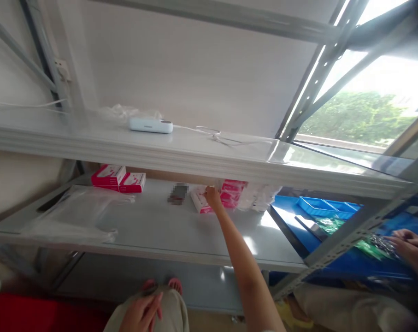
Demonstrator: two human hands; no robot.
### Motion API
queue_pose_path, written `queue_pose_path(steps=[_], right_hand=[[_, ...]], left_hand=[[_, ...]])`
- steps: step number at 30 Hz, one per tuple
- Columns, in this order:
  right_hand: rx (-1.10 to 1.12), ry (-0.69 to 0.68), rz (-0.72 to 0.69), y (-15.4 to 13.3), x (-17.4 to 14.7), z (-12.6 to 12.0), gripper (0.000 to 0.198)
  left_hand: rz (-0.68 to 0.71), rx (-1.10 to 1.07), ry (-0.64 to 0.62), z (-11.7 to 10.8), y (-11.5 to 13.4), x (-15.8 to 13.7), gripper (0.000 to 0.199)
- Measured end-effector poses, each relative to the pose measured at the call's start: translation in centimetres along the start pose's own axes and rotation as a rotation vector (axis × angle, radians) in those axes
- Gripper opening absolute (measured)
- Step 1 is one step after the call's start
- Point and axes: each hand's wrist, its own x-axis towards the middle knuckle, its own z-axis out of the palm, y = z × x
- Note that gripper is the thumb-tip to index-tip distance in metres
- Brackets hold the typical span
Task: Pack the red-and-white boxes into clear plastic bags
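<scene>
My right hand [213, 195] reaches onto the middle shelf, at a small pink-and-white carton [198, 201] lying there. Its fingers are bent together over the carton's right part; whatever is between them is too small to make out. Right beside that hand stand pink boxes in clear plastic [232, 193]. Down at my lap, my left hand [141, 313] rests over my knee, fingers stretched out and holding nothing. A dark blurred-out object [178, 193] lies left of the carton.
More pink-and-white boxes [108, 176] sit at the shelf's left, near a clear plastic bag [87, 214]. On the upper shelf is a white device [151, 125] with a cable. Metal posts frame the right side. Beyond them, another person's hands [409, 249] work near blue trays [328, 208].
</scene>
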Motion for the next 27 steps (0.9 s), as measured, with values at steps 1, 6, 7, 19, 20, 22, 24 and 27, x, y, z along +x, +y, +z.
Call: queue_pose_path(steps=[1, 6, 7, 19, 20, 22, 24, 27], right_hand=[[0.033, -0.007, -0.048, 0.3, -1.0, -0.3, 0.024], [0.207, -0.003, -0.22, -0.9, -8.2, -0.8, 0.02], [0.283, 0.02, -0.246, -1.7, -9.6, -0.6, 0.023], [0.732, 0.206, -0.314, -8.0, -14.0, -0.1, 0.03], [0.747, 0.213, -0.286, -7.3, -13.9, -0.3, 0.03], [0.806, 0.232, -0.214, -5.3, -13.8, -0.7, 0.025], [0.901, 0.272, -0.081, -2.9, -14.4, -0.6, 0.016], [0.991, 0.452, 0.313, -0.1, -16.5, 0.4, 0.024]], left_hand=[[0.019, -0.002, -0.003, -0.4, 0.6, 0.2, 0.065], [0.217, -0.037, 0.108, -5.8, 4.7, 4.5, 0.048], [0.262, -0.042, 0.211, -6.9, 5.6, 6.1, 0.045], [0.624, 0.533, 0.087, -8.8, 11.2, 15.9, 0.017], [0.615, 0.533, 0.109, -9.5, 10.7, 15.7, 0.014], [0.549, 0.436, 0.194, -11.3, 9.1, 15.4, 0.009], [0.399, 0.211, 0.426, -12.7, 7.2, 14.9, 0.016], [0.209, -0.081, 0.916, -13.1, 5.7, 13.4, 0.029]])
